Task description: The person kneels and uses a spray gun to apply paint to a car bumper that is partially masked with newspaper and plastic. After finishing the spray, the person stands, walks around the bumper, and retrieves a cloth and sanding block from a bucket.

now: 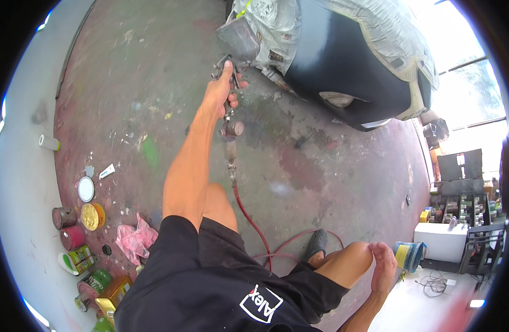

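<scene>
Holding: the left grip (pixel 221 94) is wrapped round a spray gun (pixel 227 60), thumb uppermost; the arm reaches forward.
Spray gun: held out near the papered corner of the car; its grey cup (pixel 238 40) is at the far end; whether the cup touches the paper, I cannot tell.
Hose: a red hose (pixel 245 213) runs down from a round fitting (pixel 232 130) below the gun; it passes between the legs and loops near a grey shoe (pixel 317 244).
Knee: the right grip (pixel 383 265) is just beside the bent right knee (pixel 359 254), fingers loosely spread.
Car: the car (pixel 337 55) has a panel light grey at its left and black across the rest; newspaper (pixel 271 27) covers parts around it.
Left wall: a yellow tub (pixel 101 216), a red can (pixel 72 237) and a pink bag (pixel 136 238) are on the stained floor (pixel 177 138).
Right side: a blue bucket (pixel 415 257) sits beside a white box (pixel 441 242).
</scene>
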Available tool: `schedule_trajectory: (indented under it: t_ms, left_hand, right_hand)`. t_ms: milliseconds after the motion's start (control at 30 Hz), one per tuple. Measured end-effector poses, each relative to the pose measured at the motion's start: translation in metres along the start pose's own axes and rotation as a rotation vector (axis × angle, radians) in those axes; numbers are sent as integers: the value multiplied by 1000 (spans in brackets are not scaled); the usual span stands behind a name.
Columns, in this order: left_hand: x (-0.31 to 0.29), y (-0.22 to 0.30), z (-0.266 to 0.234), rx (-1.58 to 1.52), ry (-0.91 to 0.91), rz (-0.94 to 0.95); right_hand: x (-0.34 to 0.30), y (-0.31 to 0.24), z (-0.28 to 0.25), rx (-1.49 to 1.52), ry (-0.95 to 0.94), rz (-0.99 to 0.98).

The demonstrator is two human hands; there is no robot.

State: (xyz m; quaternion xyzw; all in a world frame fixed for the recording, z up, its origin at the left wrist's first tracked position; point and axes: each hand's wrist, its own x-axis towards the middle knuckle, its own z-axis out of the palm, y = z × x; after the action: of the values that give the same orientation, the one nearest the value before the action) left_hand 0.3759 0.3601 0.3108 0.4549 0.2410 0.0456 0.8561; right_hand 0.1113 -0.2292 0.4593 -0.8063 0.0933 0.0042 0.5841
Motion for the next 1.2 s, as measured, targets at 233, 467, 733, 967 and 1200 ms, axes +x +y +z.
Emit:
schedule_trajectory:
  t_ms: [233,467,733,967,1200]
  left_hand:
    - [-5,-26,-5,50,21,9]
    - [-23,-110,18,37,159,149]
    - [-49,-192,70,273,48,271]
    - [-117,-239,168,695,16,415]
    - [-132,-309,277,982,-146,467]
  right_hand:
    - [-28,-33,38,-428,80,71]
    - [-42,-18,77,-563,206,-93]
    - [-53,-5,79,-780,250,-135]
    - [-44,48,40,-994,285,-60]
    - [-28,97,-74,-271,109,-36]
